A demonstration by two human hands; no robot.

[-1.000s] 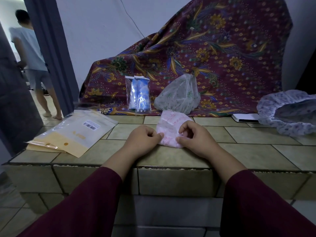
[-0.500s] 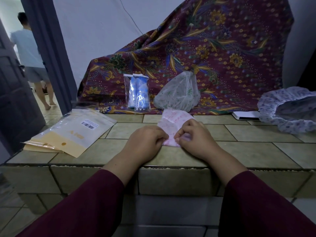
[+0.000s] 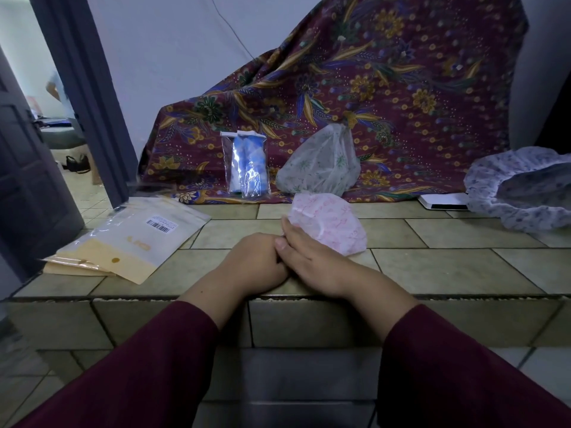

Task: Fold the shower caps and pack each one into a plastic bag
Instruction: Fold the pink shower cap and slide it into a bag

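Note:
A pink-printed shower cap (image 3: 330, 225), loosely folded into a puffy bundle, lies on the tiled counter (image 3: 448, 264). My right hand (image 3: 312, 261) rests on the counter with its fingertips pinching the cap's near left edge. My left hand (image 3: 256, 261) is curled into a loose fist pressed against the right hand's fingers, and nothing shows inside it. A blue cap packed in a clear plastic bag (image 3: 247, 163) stands against the cloth behind. A flat stack of empty plastic bags (image 3: 133, 239) lies to the left.
A green-printed cap (image 3: 321, 163) leans on the patterned batik cloth (image 3: 386, 88). A purple-flowered cap (image 3: 519, 193) sits at the far right, beside a white flat device (image 3: 441, 201). A dark door frame (image 3: 83, 88) and an open doorway are at the left.
Both hands have drawn together toward the left of the pink cap, which now lies mostly uncovered to their right. The person in the doorway has gone from view.

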